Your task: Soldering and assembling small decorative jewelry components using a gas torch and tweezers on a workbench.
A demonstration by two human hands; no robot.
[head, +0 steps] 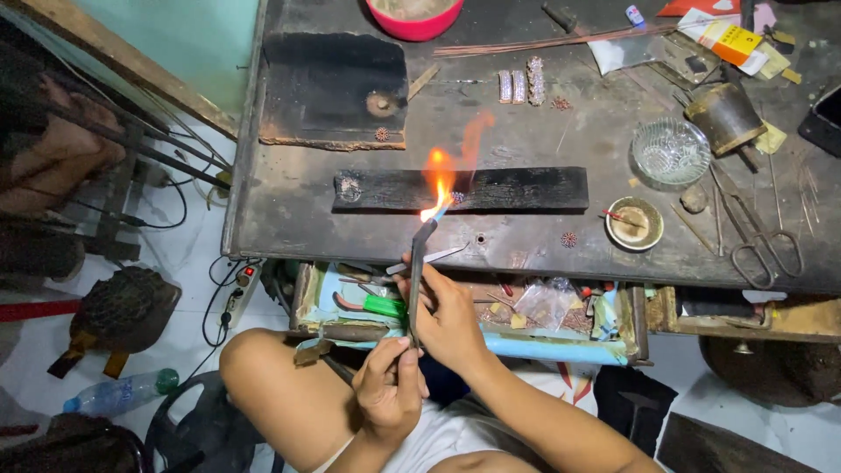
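Left grip: the left hand [388,390], low in the frame's centre, has its fingers curled and pressed around the lower end of the torch [418,263].
Right grip: the right hand [448,317], just above and right of the left, pinches the tweezers [429,258] between thumb and fingers.
Torch axis: a thin dark tube, long axis near vertical in the frame, tip pointing up and slightly right toward the surface [289,206].
Flame: the flame [442,180] leaves the tip and rises up and right, orange, licking over the charred block [508,188].
Tweezers axis: silvery, lying nearly level, tips pointing right and slightly up, crossing just beside the tube below the surface's near edge.
Hand pose: both forearms come up from the lower edge; the left wrist is bent back with the knuckles facing the camera, the right forearm slants in from the lower right.
Block: long, black, lying left to right mid-surface.
Around: a drawer [561,346] open below the hands, scissors [762,236] at right, a glass dish [670,151] upper right, a red bowl [414,19] at top.
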